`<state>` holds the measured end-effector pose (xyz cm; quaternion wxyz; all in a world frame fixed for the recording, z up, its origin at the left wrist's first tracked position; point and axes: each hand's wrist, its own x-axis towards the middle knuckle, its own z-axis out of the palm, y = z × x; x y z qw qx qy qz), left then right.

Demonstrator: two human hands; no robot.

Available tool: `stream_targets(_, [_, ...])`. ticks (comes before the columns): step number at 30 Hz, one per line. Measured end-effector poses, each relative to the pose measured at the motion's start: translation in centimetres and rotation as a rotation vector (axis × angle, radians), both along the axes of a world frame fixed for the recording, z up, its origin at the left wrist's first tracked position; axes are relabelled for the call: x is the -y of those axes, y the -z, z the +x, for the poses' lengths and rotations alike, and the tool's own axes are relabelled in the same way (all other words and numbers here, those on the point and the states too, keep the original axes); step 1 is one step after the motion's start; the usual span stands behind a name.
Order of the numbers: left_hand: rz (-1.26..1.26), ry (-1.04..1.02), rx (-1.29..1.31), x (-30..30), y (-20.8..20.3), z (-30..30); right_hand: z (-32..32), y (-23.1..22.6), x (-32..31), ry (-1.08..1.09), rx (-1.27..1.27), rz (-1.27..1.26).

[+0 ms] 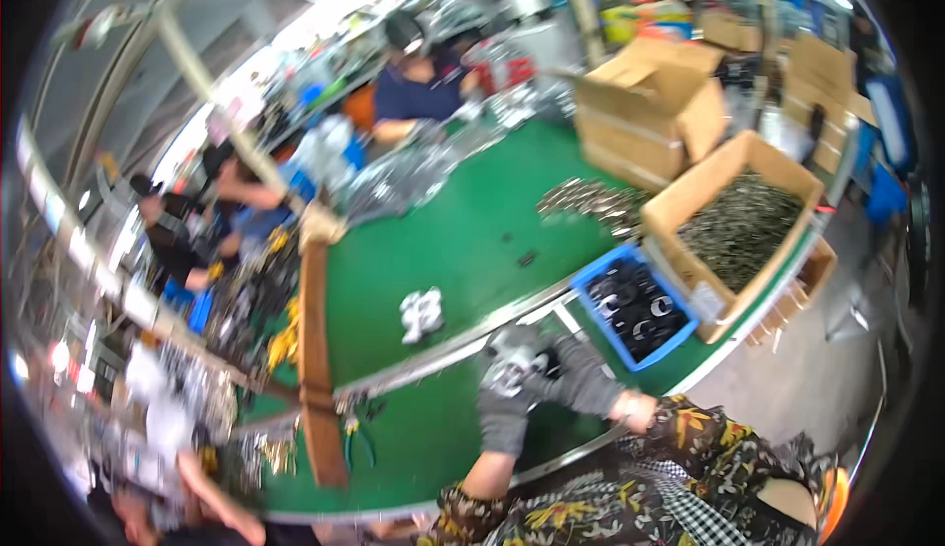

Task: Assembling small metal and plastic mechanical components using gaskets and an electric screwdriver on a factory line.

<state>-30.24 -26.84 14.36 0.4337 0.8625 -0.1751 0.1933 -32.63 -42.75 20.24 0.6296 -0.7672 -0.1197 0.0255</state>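
Observation:
Motion blurs the picture. Both my arms, in floral sleeves with grey oversleeves, reach to the metal rail at the near edge of the green table (472, 231). My left hand (505, 377) and my right hand (524, 346), in grey-white gloves, meet there and touch each other. The blur hides whether either hand holds anything. A crumpled white item (421, 313) lies on the green surface just beyond them. To the right of my hands stands a blue bin (588, 297) of black round parts.
A cardboard box (689, 192) of small metal parts stands right of the bin, with loose metal parts (588, 199) and more cardboard boxes (645, 103) behind. A wooden divider (315, 349) and green-handled pliers (359, 436) lie left. Other people work at the far and left sides.

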Motion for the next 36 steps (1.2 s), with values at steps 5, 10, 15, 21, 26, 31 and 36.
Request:
stream_targets(5, [0.448, 0.082, 0.086, 2.1, -1.7, 1.9, -1.0, -0.7, 1.1, 0.156, 0.233, -0.087])
stream_targets(10, [0.177, 0.212, 0.067, 3.8, -1.0, 3.2, -0.3, 0.9, 2.4, 0.201, 0.388, -0.308])
stream_targets(15, [-0.224, 0.397, -0.096, 1.9, 7.5, 6.9, 0.5, 3.4, 2.9, 0.211, 0.487, -0.46])
stream_targets(21, [-0.328, 0.289, -0.189, 6.3, -2.2, -0.5, 4.3, 10.1, 3.4, 0.203, 0.166, 0.315])
stream_targets(26, [0.212, 0.099, -0.367, 7.8, -5.8, -4.1, -2.3, 1.5, 4.8, 0.276, 0.166, -0.053])
stream_targets(31, [-0.05, 0.236, -0.398, 5.8, -5.4, -4.5, -3.0, 1.3, 3.5, 0.156, 0.209, -0.04])
stream_targets(36, [-0.246, 0.292, -0.161, 4.3, -4.4, -3.1, -1.0, 3.7, 2.4, 0.11, 0.517, -0.083])
